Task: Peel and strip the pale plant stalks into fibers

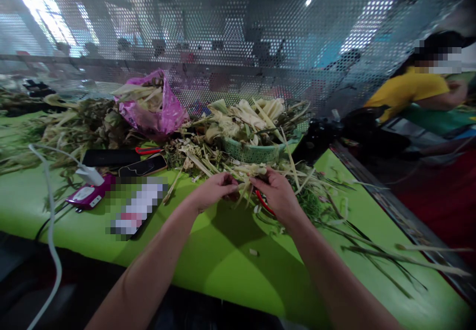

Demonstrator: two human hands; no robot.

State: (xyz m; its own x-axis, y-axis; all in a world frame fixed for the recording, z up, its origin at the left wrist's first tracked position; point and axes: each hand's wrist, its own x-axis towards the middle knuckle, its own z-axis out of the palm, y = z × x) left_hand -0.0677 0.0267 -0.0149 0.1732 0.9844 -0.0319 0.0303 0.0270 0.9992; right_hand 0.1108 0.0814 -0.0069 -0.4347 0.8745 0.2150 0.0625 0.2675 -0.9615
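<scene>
Over the green table (230,270), I see my right hand (279,193), its grip closed on pale stalks (244,194) that lie between both hands, before the green basket (255,153). My left hand (215,191) curls beside them; from here I cannot tell whether its grip has any.

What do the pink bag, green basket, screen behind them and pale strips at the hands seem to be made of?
Pink bag: thin plastic film, shiny, judging by its crinkles and highlights.
Green basket: probably dull moulded plastic, from its evenly pierced wall.
Screen: likely metal sheet, grey and regularly perforated, though plastic is possible.
Pale strips: apparently plant matter, matt and irregular; blur hides fine texture.
</scene>
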